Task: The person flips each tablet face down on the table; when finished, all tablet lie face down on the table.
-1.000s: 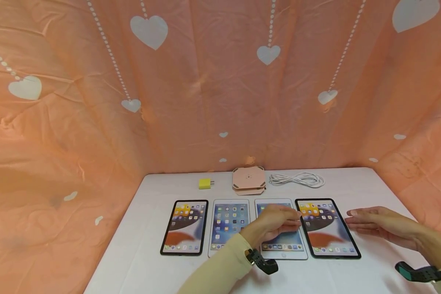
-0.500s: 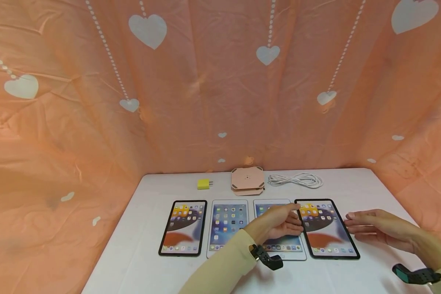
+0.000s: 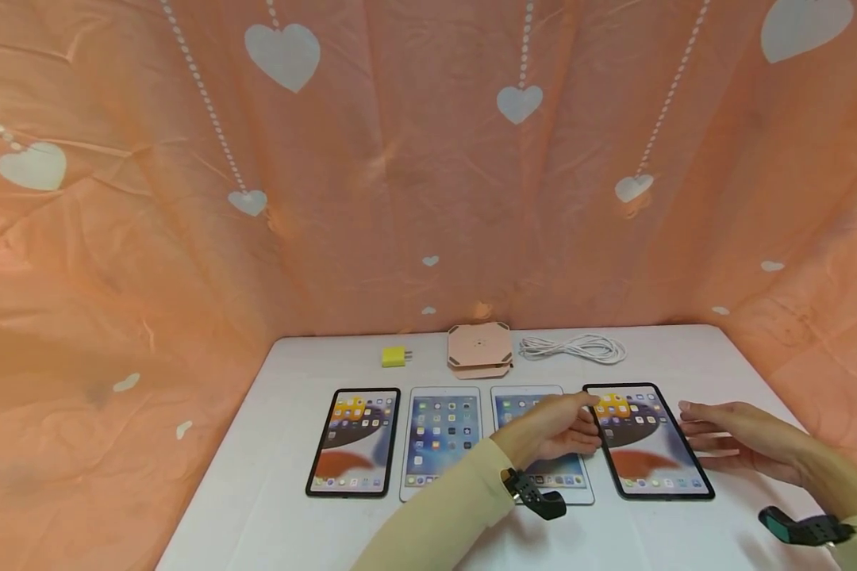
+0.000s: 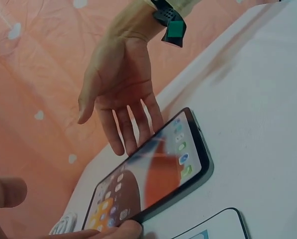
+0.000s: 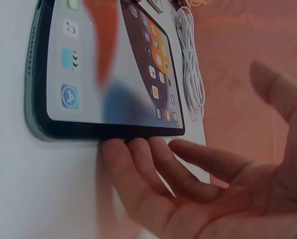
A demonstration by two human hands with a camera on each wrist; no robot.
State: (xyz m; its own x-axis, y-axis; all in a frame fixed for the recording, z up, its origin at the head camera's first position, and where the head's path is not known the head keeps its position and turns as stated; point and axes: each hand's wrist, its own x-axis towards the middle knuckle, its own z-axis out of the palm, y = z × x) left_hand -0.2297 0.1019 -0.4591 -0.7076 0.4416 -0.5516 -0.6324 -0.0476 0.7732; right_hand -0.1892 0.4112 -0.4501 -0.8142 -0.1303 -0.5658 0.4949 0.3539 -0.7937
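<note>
Peach fabric printed with pale hearts fills the upper half of the frame, and below it spreads your white table. Now look right of centre in the lower half: that's where the dark-framed tablet lies, flat and screen up, right between your hands. Your left hand crosses in from the bottom of the frame, its fingers loosely bent, tips against the tablet's left edge; how firmly they press, you can't tell from these views. Over at the lower right, your right hand meets the opposite edge, fingers nearly straight and slightly apart, with gaps showing between them, thumb well clear! Beneath your left forearm and its cream sleeve sit two white-framed tablets, partly covered, and further left, another dark tablet rounds off the row. Along the table's back edge, left to right, you've got a yellow plug, a pink folded stand and a coiled white cable.
</note>
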